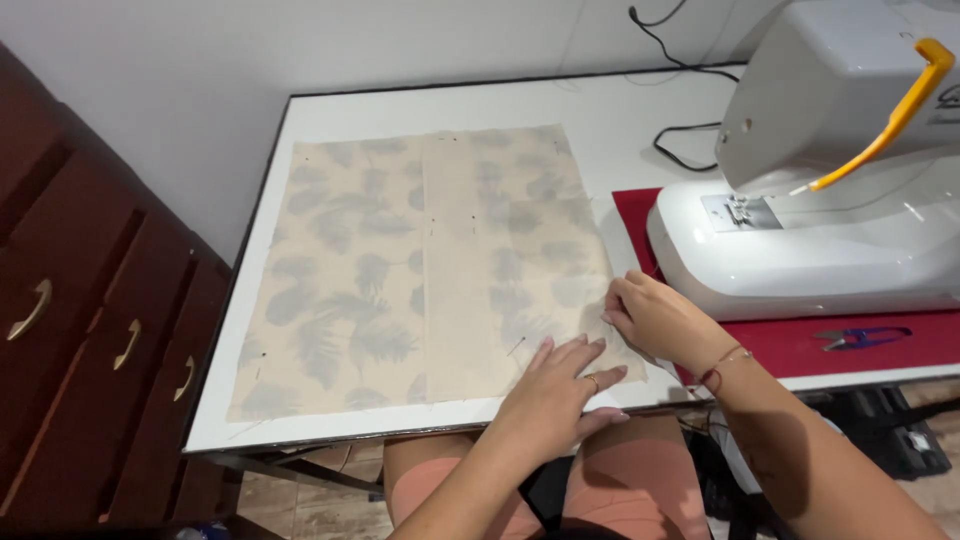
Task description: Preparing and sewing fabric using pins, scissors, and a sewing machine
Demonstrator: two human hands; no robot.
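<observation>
**Mia:** What are the fingers doing?

**Ben:** The left hand (560,385) lies flat on the cloth (430,270). Its fingers are spread out and straight. They press down on the cloth and grip nothing. There is a ring on one finger.

**Mia:** And the other one?

**Ben:** The right hand (650,315) is just beside it, at the right edge of the cloth. Its fingers are bent and pinch at that edge. I cannot tell if they hold anything small besides the cloth. A thin band sits on that wrist.

**Mia:** Where is the cloth?

**Ben:** It lies spread flat on the white table (330,110). It is beige with grey feather shapes, and a plain strip runs down the middle. Small pins stick in it here and there. One pin (517,346) is just beside the left fingertips.

**Mia:** What is near the hands?

**Ben:** A white sewing machine (800,240) with a yellow handle stands to the right, near the right hand. It sits on a red mat (800,345). Small blue snips (860,337) lie on the mat in front of the machine. A black cord (680,130) runs behind it. A dark wooden dresser (90,330) with gold handles stands left of the table.
</observation>
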